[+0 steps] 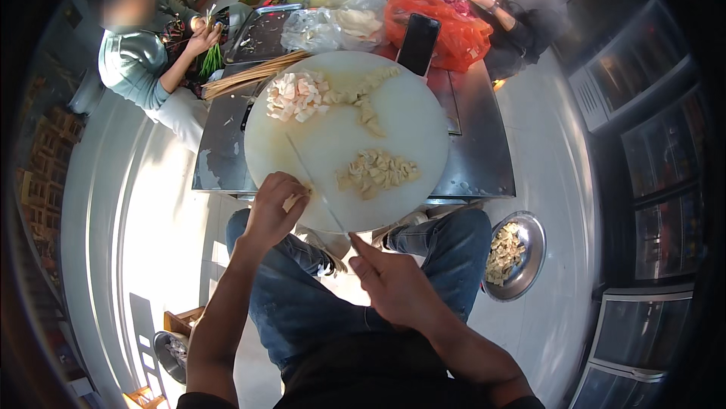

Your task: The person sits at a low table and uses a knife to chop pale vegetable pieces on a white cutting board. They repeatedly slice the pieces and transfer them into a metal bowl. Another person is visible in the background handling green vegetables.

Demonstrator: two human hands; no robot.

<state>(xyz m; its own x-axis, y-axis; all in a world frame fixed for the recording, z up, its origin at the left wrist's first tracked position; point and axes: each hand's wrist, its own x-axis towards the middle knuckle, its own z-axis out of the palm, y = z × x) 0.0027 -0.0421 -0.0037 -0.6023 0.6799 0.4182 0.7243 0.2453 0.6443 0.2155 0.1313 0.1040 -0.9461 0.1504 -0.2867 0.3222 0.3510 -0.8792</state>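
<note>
My right hand (391,278) grips the handle of a kitchen knife. The knife's thin blade (317,185) slants away from me to the left over a round white cutting board (420,125), edge seen from above. At the board's near left rim, beside the blade, my left hand (278,205) has its fingertips bent around a small piece of food, mostly hidden. Right of the blade lies a heap of pale yellowish cut pieces (377,172). Farther back are pinkish-white chunks (296,96) and strips of the same yellowish food (366,97).
Behind the board lie bamboo skewers (255,73), a dark tray (261,37), a phone (418,43) and a red plastic bag (462,29). A metal bowl of cut pieces (513,256) stands low at right. One person (142,63) holds green stalks; another person (522,23) sits at right.
</note>
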